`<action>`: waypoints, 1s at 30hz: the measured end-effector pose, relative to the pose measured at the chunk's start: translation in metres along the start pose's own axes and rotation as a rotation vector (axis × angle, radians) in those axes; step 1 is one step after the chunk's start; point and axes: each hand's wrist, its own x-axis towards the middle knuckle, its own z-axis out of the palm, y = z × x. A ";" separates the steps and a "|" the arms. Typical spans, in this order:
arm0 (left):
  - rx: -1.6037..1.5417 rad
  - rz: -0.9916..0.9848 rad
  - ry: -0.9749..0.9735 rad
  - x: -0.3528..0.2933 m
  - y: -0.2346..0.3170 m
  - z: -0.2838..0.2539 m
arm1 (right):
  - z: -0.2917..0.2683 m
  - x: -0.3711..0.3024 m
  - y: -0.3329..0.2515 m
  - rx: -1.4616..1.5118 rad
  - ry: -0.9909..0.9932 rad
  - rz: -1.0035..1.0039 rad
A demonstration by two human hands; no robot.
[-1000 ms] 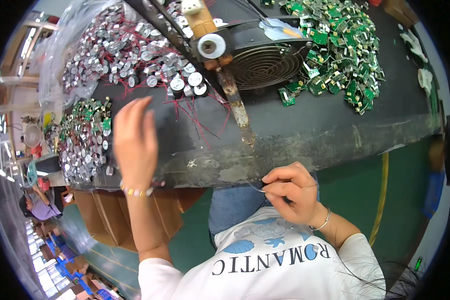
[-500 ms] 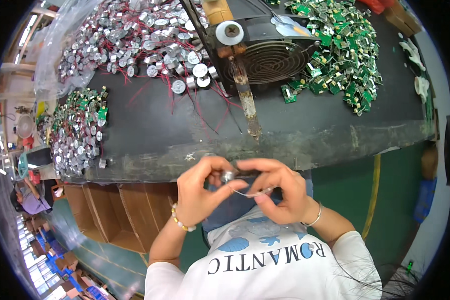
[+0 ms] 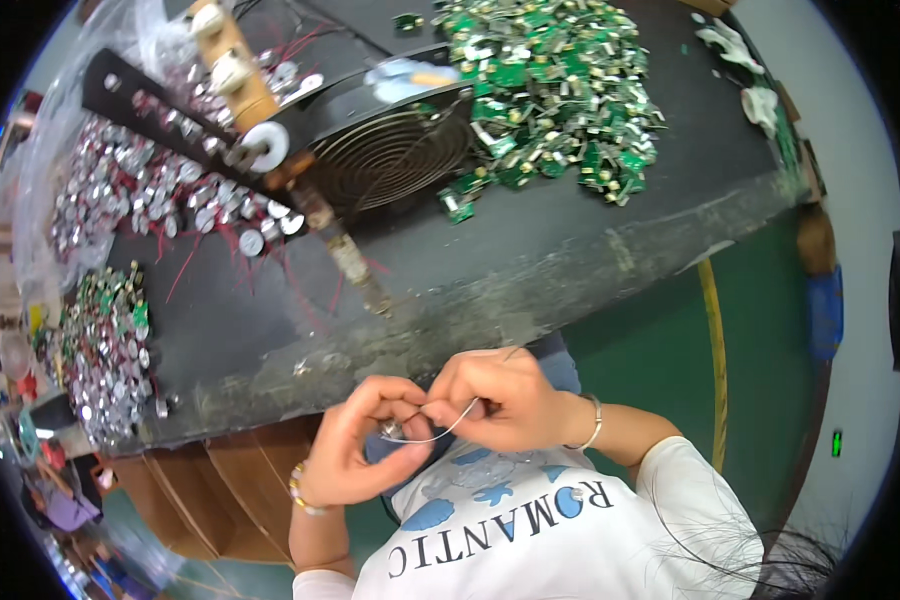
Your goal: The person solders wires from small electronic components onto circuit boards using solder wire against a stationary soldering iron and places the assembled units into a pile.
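My left hand is closed round a small round silver motor, mostly covered by the fingers. My right hand pinches with thumb and forefinger right beside the left fingertips. A thin silvery wire bows below the fingers, from near the motor up to the right hand; what the right fingertips pinch besides it is too small to tell. Both hands are in front of the table's near edge, above my lap. Beyond them a soldering iron on a dark metal bracket points its tip toward me.
Behind the iron stands a black fan with a round grille. Silver motors with red wires heap at the left, green circuit boards at the back right. A mixed pile lies near left. Cardboard boxes stand below the table.
The view has turned and shifted, so the table appears tilted. My hands have come together, the right fingertips now meeting the left ones. The thin wire now bows below the fingers.
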 end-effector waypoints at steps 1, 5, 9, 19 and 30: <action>0.015 0.031 0.147 0.002 -0.003 0.012 | 0.000 0.000 -0.003 -0.020 0.001 0.043; 0.416 0.248 0.532 -0.002 0.008 0.007 | -0.054 -0.008 0.010 -0.595 0.327 -0.146; 0.803 0.308 0.941 -0.003 0.007 -0.036 | -0.141 -0.002 0.017 -1.190 0.544 0.008; 0.296 0.172 0.590 0.038 -0.012 -0.010 | -0.062 0.021 0.023 -0.846 0.340 -0.146; 0.256 0.307 0.519 0.032 -0.014 -0.011 | -0.047 0.018 0.015 -0.741 0.299 -0.001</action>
